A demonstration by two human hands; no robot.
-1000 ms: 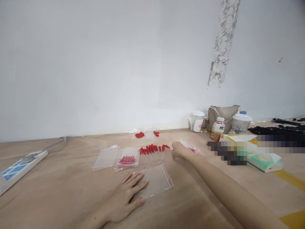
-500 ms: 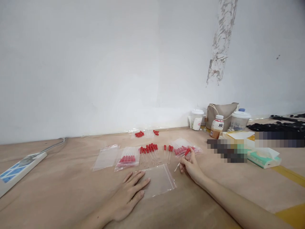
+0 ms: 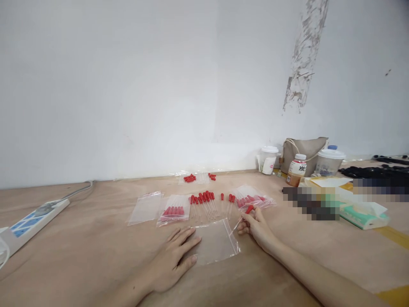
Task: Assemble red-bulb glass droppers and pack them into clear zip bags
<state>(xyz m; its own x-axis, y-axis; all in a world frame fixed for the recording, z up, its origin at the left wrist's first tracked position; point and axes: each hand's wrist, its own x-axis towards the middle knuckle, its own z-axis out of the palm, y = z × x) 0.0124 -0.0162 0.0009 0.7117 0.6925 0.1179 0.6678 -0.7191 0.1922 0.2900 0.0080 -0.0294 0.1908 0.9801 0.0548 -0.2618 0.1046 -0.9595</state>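
Note:
My left hand (image 3: 174,258) lies flat with fingers spread, its fingertips on the left end of a clear zip bag (image 3: 214,244). Between the fingers of my right hand (image 3: 257,228) is a glass dropper (image 3: 248,209) with a red rubber bulb. It tilts down to the left, its tip at the zip end of the bag; whether the tip is inside, I cannot tell. Beyond the bag lies a row of loose droppers (image 3: 204,202), bulbs pointing away from me. Filled bags of droppers (image 3: 173,210) lie left of the row, and more filled bags (image 3: 252,199) to its right.
Flat zip bags (image 3: 145,208) lie at the left, and a bag of red bulbs (image 3: 189,178) by the wall. A power strip (image 3: 38,221) sits far left. At the right stand a lidded cup (image 3: 268,160), a bottle (image 3: 296,170), a pouch (image 3: 306,147) and a tissue pack (image 3: 364,215).
My right hand has brought the dropper slightly down and left, so its tip now meets the bag's zip end. My left hand stays on the bag. The view has shifted a little.

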